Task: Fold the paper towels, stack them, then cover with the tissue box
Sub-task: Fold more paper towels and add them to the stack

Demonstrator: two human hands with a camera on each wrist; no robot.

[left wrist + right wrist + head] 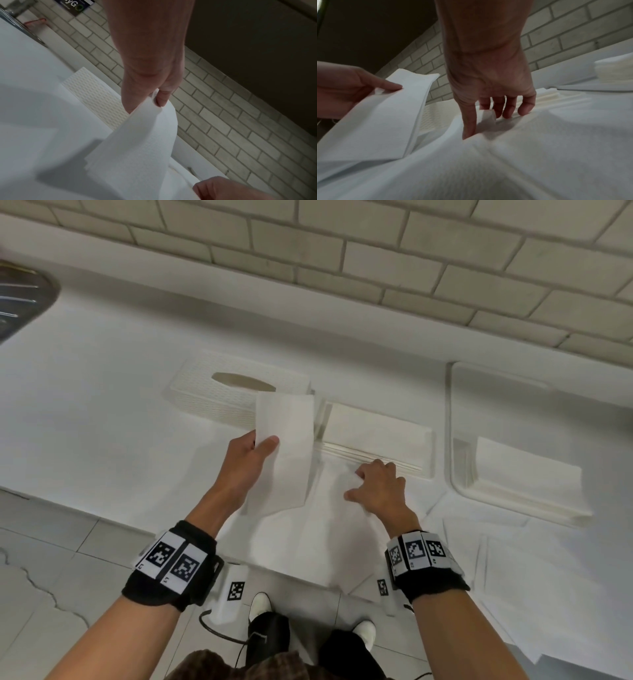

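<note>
My left hand [263,445] pinches a folded paper towel [284,453] between thumb and fingers [161,100] and holds it tilted above the counter, in front of the tissue box cover [219,395]. The cover is white and woven, with an oval slot on top. Right of it, a stack of folded towels [376,433] lies in a shallow tray. My right hand [356,484] is down on an unfolded paper towel [308,535] at the counter's front edge. Its thumb [469,129] and curled fingers nip a raised corner [488,115] of that towel.
A second white tray [455,460] at the right holds another towel stack [527,477]. Loose flat sheets [520,570] lie in front of it. A brick-tiled wall [376,258] runs behind the counter. A dark rounded object [20,299] sits at the far left.
</note>
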